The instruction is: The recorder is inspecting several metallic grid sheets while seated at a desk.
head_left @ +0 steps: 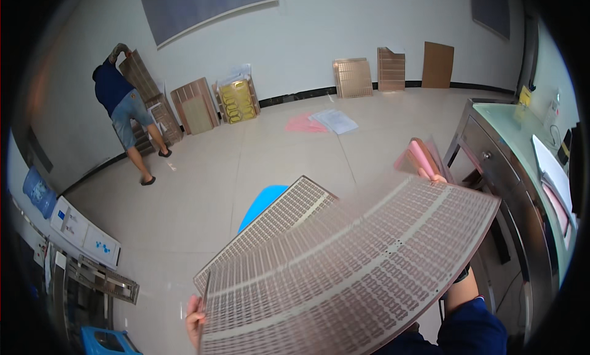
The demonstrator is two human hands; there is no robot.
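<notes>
A large thin circuit board panel [344,275], coppery with rows of small repeated shapes and pale bands, spreads tilted in front of me. My left hand [195,321] is closed on its left edge, fingertips showing. At the far right edge my right hand [433,175] grips it too; the thumb is hidden. A second similar panel [295,201] lies partly beneath it, over a blue stool [261,201]. Just beyond my right hand stand pink sheets [419,152] with a brownish board. The held panel is slightly blurred.
A steel-framed glass-topped desk [491,118] stands at the right with papers [547,164]. Panels [195,106] lean along the far wall, where another person [126,103] bends. Pink and white sheets [326,121] lie on the floor. A water dispenser [86,232] is at left.
</notes>
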